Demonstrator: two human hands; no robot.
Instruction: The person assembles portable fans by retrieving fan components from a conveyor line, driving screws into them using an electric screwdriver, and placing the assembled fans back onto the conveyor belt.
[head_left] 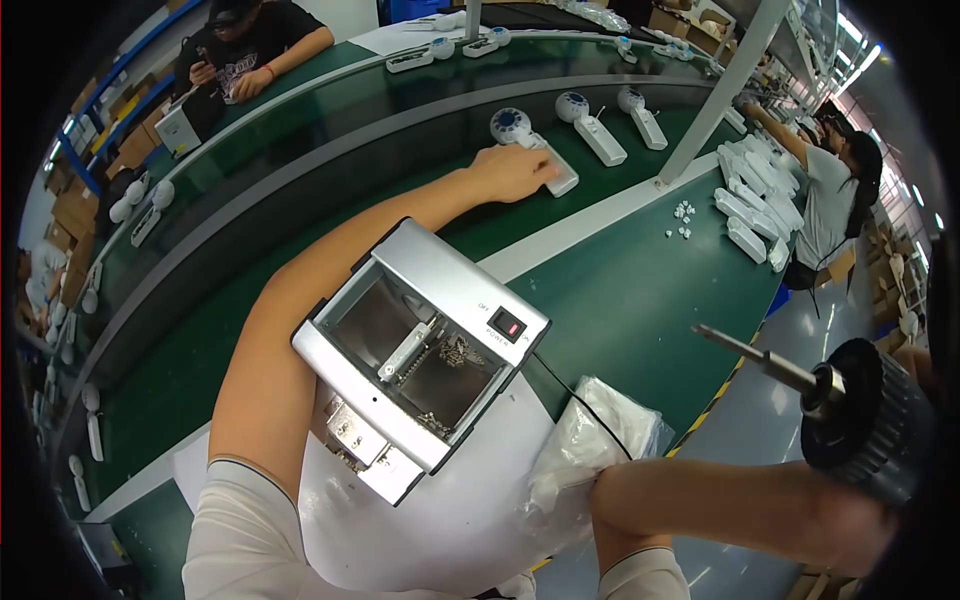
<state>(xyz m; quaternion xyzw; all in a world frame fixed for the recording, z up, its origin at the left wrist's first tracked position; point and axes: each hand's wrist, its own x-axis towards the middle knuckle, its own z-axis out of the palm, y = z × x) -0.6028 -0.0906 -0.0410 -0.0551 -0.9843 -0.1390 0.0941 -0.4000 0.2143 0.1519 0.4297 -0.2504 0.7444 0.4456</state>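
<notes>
My left hand (515, 173) reaches across to the conveyor belt, its curled fingers on the handle of a white device with a round dotted head (511, 124); the fingertips are slightly blurred. At the right edge my right hand (912, 368) shows only in part behind a dark electric screwdriver (862, 420), its fingers mostly hidden as they grip it. The screwdriver's bit points up and left, away from any part. Between my arms stands a silver screw feeder (470, 295) with loose screws (455, 352) inside and its power switch (509, 325) glowing red.
More white devices (592, 130) lie along the green belt (430, 150). White housings (760, 190) are piled at the right, beside small white pieces (684, 212). A plastic bag (595, 440) and the feeder's cable lie nearby. A slanted post (725, 95) rises beside the belt. Other people sit around it.
</notes>
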